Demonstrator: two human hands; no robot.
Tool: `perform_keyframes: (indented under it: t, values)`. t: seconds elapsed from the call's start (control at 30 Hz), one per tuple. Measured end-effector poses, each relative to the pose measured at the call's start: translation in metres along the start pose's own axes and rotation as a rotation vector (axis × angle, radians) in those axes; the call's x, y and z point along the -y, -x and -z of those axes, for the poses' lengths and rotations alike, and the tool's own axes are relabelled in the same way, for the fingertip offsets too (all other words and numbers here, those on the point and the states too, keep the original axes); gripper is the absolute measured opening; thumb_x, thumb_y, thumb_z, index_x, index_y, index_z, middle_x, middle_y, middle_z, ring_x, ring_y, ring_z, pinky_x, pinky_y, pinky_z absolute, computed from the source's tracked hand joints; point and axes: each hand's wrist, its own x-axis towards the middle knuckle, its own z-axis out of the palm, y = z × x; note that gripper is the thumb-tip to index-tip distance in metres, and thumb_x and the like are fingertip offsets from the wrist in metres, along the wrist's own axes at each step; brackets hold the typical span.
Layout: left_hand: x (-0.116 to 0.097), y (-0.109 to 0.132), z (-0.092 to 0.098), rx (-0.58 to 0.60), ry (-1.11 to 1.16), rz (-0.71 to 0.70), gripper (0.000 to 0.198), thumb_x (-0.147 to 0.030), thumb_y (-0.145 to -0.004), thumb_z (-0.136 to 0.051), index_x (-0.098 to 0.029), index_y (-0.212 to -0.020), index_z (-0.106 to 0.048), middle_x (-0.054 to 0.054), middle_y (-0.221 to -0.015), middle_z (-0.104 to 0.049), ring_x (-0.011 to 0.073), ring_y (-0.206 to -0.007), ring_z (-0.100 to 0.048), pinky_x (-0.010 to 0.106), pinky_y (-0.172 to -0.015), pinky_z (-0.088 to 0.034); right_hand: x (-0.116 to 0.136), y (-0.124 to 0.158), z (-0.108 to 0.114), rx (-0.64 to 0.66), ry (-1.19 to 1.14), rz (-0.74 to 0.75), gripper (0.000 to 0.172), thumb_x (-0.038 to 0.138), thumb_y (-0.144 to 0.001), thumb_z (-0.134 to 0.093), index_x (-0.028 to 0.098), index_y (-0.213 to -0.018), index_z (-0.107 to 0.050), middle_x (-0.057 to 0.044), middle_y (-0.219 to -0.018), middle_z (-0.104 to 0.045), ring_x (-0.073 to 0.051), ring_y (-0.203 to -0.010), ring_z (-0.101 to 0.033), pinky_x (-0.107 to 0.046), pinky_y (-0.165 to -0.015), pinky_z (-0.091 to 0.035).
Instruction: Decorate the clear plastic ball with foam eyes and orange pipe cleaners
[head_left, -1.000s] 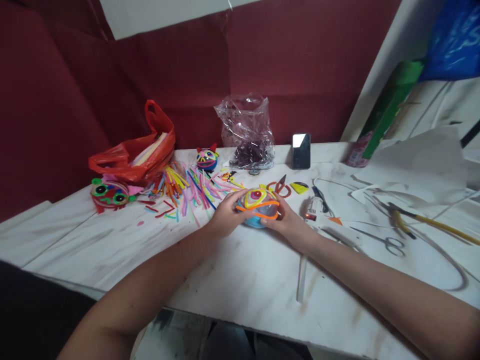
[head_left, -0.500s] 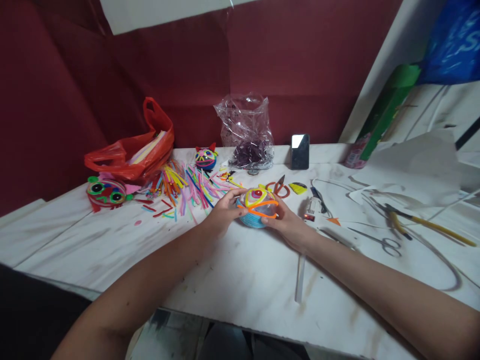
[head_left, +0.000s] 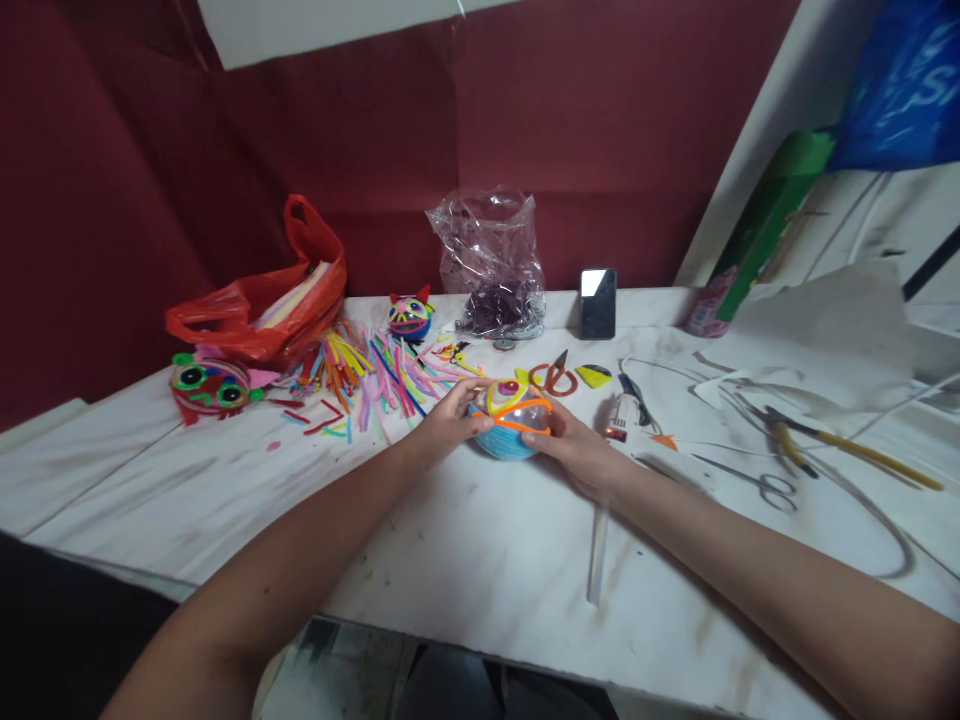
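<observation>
Both my hands hold a small clear ball (head_left: pixel 508 422) wrapped in blue, orange, yellow and red pipe cleaners, just above the white table (head_left: pixel 480 540). My left hand (head_left: pixel 447 422) grips its left side with the fingers curled over the top. My right hand (head_left: pixel 574 450) cups its right side. Behind the ball lie red-handled scissors (head_left: pixel 553 378) and a yellow wedge-shaped piece (head_left: pixel 594 376). A glue gun (head_left: pixel 621 415) with a small red light lies just right of my right hand.
A heap of coloured pipe cleaner pieces (head_left: pixel 375 375), a red plastic bag (head_left: pixel 259 305), two finished decorated balls (head_left: pixel 206 385) (head_left: pixel 409 316), a clear bag (head_left: pixel 495 265) and a phone (head_left: pixel 598 302) stand at the back. Metal scissors (head_left: pixel 757 480), pliers (head_left: pixel 840 440) and paper sheets lie at right.
The ball has been tilted in my hands, so more of its blue underside faces me. The view has shifted slightly.
</observation>
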Motion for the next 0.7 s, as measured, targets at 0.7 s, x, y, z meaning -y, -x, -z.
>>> perform_keyframes:
  t: [0.7]
  values:
    - [0.004, -0.001, 0.009, -0.01, 0.274, 0.128, 0.067, -0.022, -0.061, -0.073, -0.023, -0.125, -0.053, 0.007, -0.12, -0.065, 0.0275, -0.107, -0.061, 0.035, -0.087, -0.045, 0.012, 0.0, 0.001, -0.148, 0.214, -0.038, 0.054, 0.045, -0.072, -0.072, 0.024, -0.121, -0.06, -0.006, -0.104, -0.068, -0.019, -0.088, -0.061, -0.027, -0.065, -0.047]
